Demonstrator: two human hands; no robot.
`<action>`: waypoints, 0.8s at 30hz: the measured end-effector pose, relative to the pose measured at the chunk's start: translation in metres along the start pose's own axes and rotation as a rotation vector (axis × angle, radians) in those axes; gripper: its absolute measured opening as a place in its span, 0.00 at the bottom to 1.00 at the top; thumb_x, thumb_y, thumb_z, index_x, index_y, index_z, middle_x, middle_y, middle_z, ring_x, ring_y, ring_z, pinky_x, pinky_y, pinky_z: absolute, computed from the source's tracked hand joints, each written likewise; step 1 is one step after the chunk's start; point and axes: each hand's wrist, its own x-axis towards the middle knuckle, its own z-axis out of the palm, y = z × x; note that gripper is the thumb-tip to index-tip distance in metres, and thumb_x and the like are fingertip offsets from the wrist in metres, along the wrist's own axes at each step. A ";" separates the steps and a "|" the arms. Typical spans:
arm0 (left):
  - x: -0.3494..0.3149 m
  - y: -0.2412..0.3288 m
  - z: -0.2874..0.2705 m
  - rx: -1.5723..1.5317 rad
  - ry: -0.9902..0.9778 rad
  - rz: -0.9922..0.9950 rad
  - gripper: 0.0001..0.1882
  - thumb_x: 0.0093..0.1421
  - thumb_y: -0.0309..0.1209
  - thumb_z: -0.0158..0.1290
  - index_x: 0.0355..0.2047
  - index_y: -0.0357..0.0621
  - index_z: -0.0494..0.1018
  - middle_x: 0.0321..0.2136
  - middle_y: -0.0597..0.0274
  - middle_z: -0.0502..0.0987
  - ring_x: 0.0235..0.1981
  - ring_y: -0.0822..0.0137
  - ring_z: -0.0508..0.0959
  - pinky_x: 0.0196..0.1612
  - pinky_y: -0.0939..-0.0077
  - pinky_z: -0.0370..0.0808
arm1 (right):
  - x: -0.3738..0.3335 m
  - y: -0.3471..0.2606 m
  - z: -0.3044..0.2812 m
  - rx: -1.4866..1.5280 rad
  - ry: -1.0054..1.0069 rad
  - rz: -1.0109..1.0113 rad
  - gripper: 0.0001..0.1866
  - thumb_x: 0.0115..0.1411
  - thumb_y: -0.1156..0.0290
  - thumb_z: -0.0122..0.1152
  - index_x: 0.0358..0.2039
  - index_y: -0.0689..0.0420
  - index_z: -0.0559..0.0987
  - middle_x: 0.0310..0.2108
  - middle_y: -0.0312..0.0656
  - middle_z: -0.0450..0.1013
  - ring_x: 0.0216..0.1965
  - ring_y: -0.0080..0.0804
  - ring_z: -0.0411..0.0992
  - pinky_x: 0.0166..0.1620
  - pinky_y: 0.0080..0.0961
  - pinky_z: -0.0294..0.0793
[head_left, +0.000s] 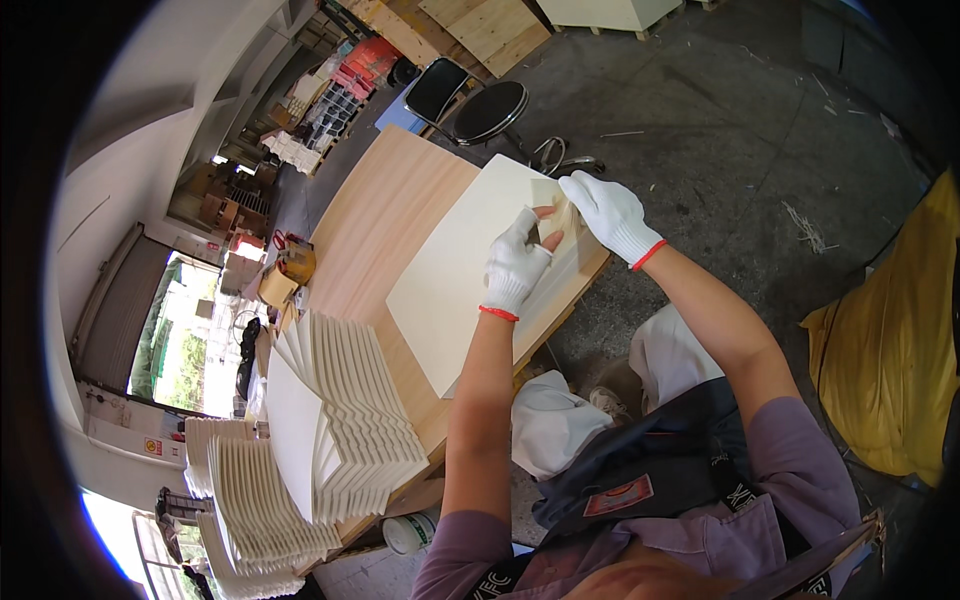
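A large, smooth, cream-coloured board (pixel 455 285) is lying flat on the wooden table (pixel 385 190), running along the table edge nearest the person. A pale yellowish piece (pixel 566 215), too small to make out well, is showing over the board between the hands. The gloved left hand (pixel 516 262) is reaching over that same table edge, its bare thumb and forefinger standing moderately apart. The gloved right hand (pixel 610 215) is bending its fingers down against the pale piece by the table's corner; whether they are pinching it, I cannot tell.
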 end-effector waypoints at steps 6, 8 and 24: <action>-0.006 0.010 -0.002 0.047 0.064 0.033 0.15 0.66 0.32 0.55 0.53 0.52 0.76 0.31 0.54 0.81 0.33 0.59 0.81 0.41 0.67 0.77 | -0.002 -0.010 -0.008 -0.047 -0.046 0.015 0.27 0.73 0.41 0.35 0.40 0.51 0.73 0.29 0.51 0.78 0.34 0.56 0.76 0.36 0.49 0.72; -0.005 0.005 0.001 0.040 0.111 0.172 0.15 0.68 0.29 0.52 0.53 0.48 0.76 0.29 0.59 0.77 0.30 0.67 0.75 0.40 0.73 0.74 | -0.002 -0.011 -0.007 -0.084 -0.046 0.006 0.26 0.73 0.42 0.35 0.40 0.51 0.73 0.29 0.51 0.78 0.34 0.56 0.76 0.36 0.50 0.71; -0.004 0.016 -0.004 0.060 -0.040 -0.008 0.17 0.63 0.34 0.61 0.52 0.53 0.77 0.27 0.56 0.79 0.27 0.63 0.78 0.39 0.68 0.76 | -0.003 -0.002 -0.003 -0.032 0.003 -0.023 0.24 0.73 0.44 0.37 0.39 0.52 0.72 0.27 0.52 0.77 0.32 0.55 0.76 0.34 0.50 0.71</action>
